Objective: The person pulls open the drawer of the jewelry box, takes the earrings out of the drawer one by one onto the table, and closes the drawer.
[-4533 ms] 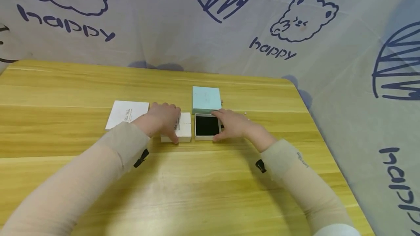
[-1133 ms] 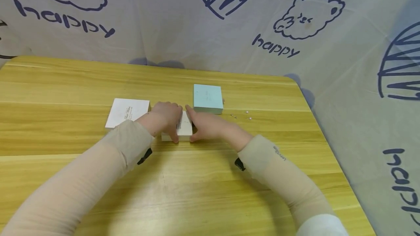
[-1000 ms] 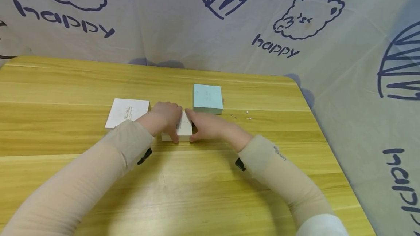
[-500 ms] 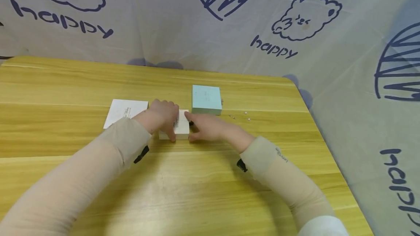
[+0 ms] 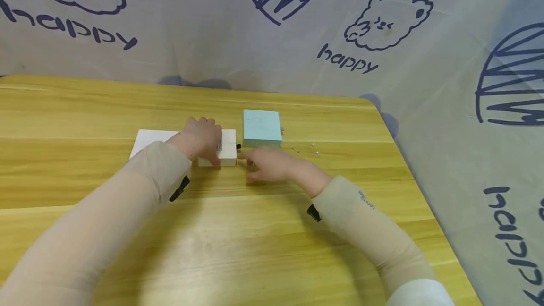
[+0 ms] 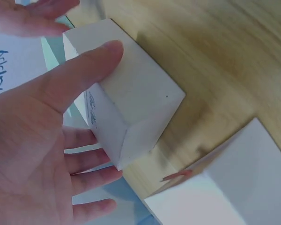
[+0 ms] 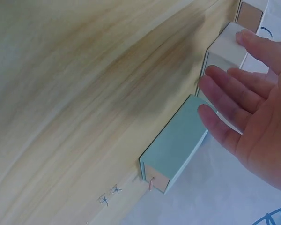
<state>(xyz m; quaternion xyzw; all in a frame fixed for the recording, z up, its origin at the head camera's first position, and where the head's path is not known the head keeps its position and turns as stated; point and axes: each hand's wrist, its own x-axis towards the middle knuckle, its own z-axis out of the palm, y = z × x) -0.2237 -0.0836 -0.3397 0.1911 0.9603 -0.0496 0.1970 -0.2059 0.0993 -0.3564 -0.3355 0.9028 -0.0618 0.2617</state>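
A small white box [image 5: 228,145] with dark print sits on the table, a black tab showing at its right end. My left hand [image 5: 199,140] grips it from above; in the left wrist view the thumb presses its near side, and the fingers reach behind its printed face. My right hand [image 5: 272,164] is by the box's right end, fingers loosely bent and holding nothing. Whether its index fingertip touches the box I cannot tell. A pale mint box [image 5: 261,127] stands just behind the right hand; in the right wrist view a short pinkish pull shows on its end.
Another white box [image 5: 149,140] lies to the left, partly hidden by the left forearm; its end shows a reddish pull in the left wrist view. Several tiny studs, perhaps earrings [image 5: 314,148], lie to the right of the mint box. A printed cloth [image 5: 204,37] hangs behind the table.
The black-lined tray beside the white box slid left into it under my right hand. Since then, that hand has come away from the box's end, and the left has shifted the box slightly back.
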